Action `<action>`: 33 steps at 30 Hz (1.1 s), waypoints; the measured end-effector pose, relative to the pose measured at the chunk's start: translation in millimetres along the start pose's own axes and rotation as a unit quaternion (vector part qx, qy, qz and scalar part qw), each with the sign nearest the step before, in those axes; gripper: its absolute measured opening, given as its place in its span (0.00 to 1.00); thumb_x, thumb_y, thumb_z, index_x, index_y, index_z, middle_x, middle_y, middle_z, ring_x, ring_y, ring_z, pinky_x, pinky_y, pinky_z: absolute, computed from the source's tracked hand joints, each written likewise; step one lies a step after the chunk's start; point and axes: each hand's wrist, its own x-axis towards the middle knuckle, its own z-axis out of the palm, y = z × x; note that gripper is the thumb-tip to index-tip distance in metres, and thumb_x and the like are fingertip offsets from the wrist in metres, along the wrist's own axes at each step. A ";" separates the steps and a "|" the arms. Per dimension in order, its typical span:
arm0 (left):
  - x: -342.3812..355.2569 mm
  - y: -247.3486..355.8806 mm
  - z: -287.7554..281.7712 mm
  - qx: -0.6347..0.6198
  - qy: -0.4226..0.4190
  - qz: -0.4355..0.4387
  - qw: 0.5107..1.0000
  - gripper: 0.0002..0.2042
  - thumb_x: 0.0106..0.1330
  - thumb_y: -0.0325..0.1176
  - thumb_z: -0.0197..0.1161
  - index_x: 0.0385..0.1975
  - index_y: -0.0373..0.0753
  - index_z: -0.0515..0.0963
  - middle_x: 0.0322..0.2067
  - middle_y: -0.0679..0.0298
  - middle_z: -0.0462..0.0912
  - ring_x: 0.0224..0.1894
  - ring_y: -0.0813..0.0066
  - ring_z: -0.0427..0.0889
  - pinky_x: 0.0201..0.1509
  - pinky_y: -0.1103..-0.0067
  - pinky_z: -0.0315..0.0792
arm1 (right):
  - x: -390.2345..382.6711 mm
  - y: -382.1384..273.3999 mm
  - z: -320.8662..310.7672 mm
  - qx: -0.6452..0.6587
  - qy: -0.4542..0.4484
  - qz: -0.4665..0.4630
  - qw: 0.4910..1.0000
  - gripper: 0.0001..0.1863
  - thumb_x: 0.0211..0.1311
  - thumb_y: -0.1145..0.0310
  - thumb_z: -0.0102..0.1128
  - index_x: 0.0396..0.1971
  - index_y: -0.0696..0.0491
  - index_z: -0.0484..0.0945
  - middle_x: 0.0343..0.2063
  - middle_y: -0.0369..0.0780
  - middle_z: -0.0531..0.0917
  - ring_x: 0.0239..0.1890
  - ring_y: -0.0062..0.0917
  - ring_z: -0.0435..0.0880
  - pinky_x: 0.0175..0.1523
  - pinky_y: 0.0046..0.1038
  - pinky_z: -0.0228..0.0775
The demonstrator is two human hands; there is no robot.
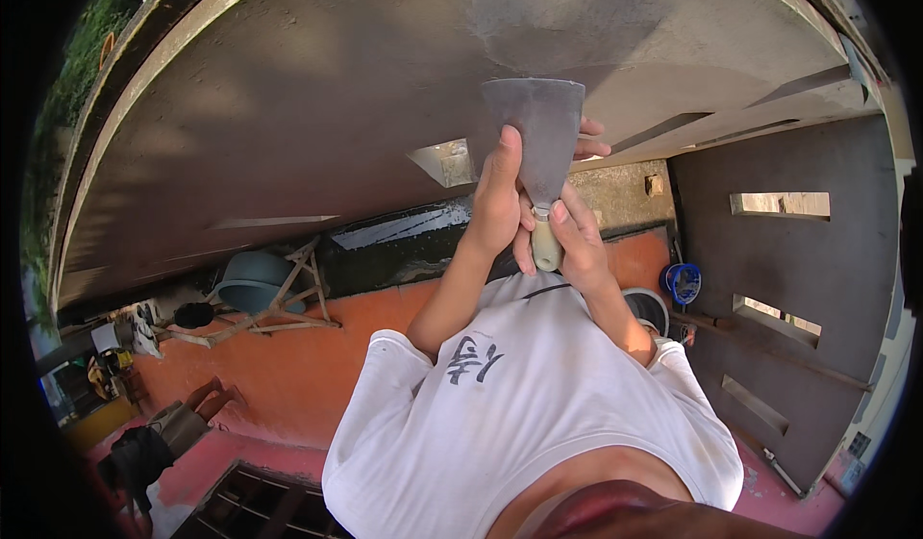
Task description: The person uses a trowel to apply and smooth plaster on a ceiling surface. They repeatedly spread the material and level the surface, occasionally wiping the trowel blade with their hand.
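Observation:
A putty knife [551,140] with a wide grey metal blade and a pale handle is held up in front of my chest, blade upward. My right hand [577,246] is closed around the handle, its thumb near the collar of the blade. My left hand [498,193] grips the blade from behind: the thumb lies on the near face at the left edge, and fingertips show past the right edge. Close beyond the blade is a large grey-brown panel [317,77], with a paler, smoother patch above the knife. The blade's back face is hidden.
Rectangular openings pierce the large panel and a second dark panel [784,260] at the right. A teal basin [255,281] rests by a wooden trestle [306,284] at the left. A blue object [684,283] is at the right; another person [159,438] is at lower left.

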 end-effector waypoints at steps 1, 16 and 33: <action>3.3 -1.0 -6.1 -0.030 -0.022 -0.034 0.999 0.40 0.74 0.62 0.25 0.55 0.26 0.68 0.45 0.46 0.80 0.46 0.53 0.82 0.54 0.65 0.74 | 4.2 3.8 -6.8 -0.001 -0.018 -0.003 1.000 0.26 0.78 0.56 0.38 0.63 0.60 0.62 0.29 0.38 0.73 0.18 0.18 0.72 0.24 0.18 0.66; 39.8 -17.0 -22.4 -0.132 -0.124 -0.093 0.979 0.42 0.69 0.70 0.32 0.36 0.27 0.72 0.16 0.67 0.68 0.21 0.77 0.71 0.30 0.80 0.70 | 29.9 32.6 -43.2 0.117 -0.022 -0.036 0.992 0.17 0.72 0.57 0.46 0.53 0.48 0.58 0.22 0.41 0.68 0.09 0.18 0.60 0.11 0.19 0.50; 50.4 -3.1 -15.1 -0.079 -0.115 -0.060 0.988 0.42 0.69 0.71 0.32 0.29 0.29 0.73 0.14 0.68 0.65 0.16 0.78 0.70 0.25 0.79 0.69 | 41.7 14.5 -42.2 0.043 -0.060 -0.067 0.995 0.14 0.73 0.59 0.45 0.43 0.55 0.64 0.20 0.38 0.69 0.13 0.16 0.64 0.15 0.18 0.55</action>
